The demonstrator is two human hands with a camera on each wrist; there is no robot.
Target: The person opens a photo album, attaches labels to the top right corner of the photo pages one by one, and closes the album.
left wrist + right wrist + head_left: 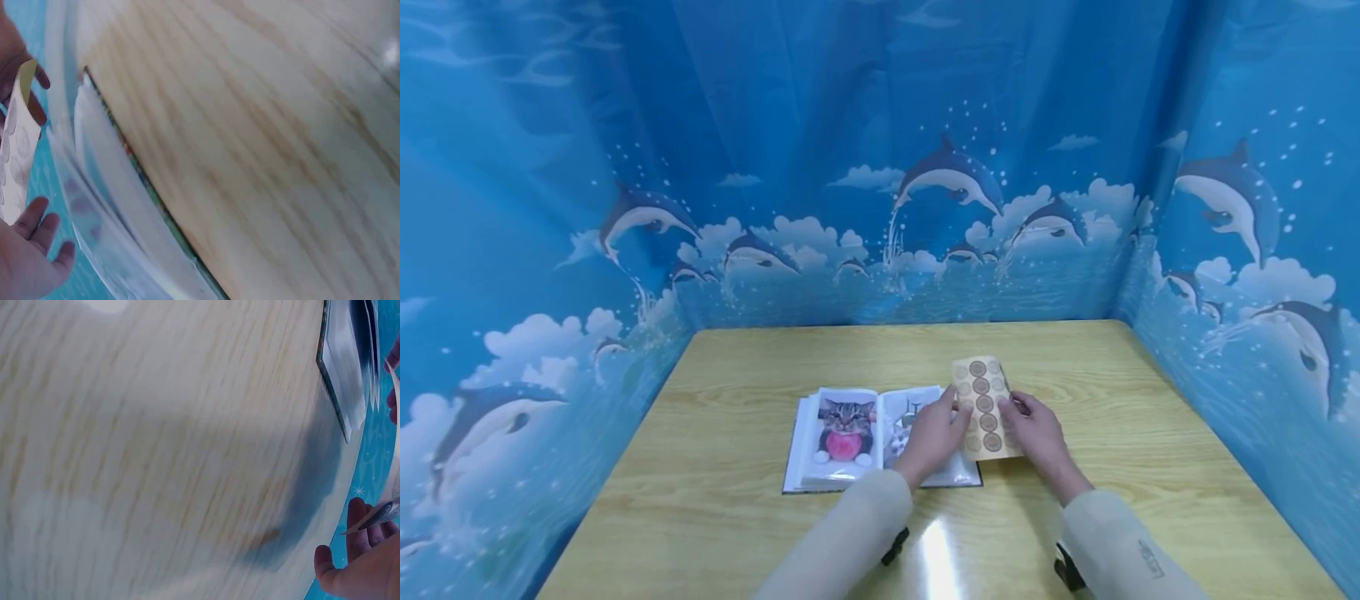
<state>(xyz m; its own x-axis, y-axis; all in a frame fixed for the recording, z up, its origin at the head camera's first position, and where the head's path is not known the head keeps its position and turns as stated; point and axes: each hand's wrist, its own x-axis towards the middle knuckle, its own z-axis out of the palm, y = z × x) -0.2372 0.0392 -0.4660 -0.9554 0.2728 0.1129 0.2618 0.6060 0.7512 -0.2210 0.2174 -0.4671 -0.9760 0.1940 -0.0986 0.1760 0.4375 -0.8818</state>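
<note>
A tan sheet of round brown stickers (987,408) is held up between both hands, above the right part of an open photo album (809,475). My left hand (934,435) pinches the sheet's left edge with the thumb on its face. On the other side my right hand (1039,432) grips the right edge. In the left wrist view the sheet (19,156) is seen at a slant, its top corner bent. The right wrist view catches a curled bit of the sheet (381,512) over the fingers.
Under the album is a pale wood-grain table (700,467). The album's left page shows a cat picture (844,429) with a pink ball; the left forearm partly covers the right page. A blue dolphin-print curtain (820,167) stands around the table's back and sides.
</note>
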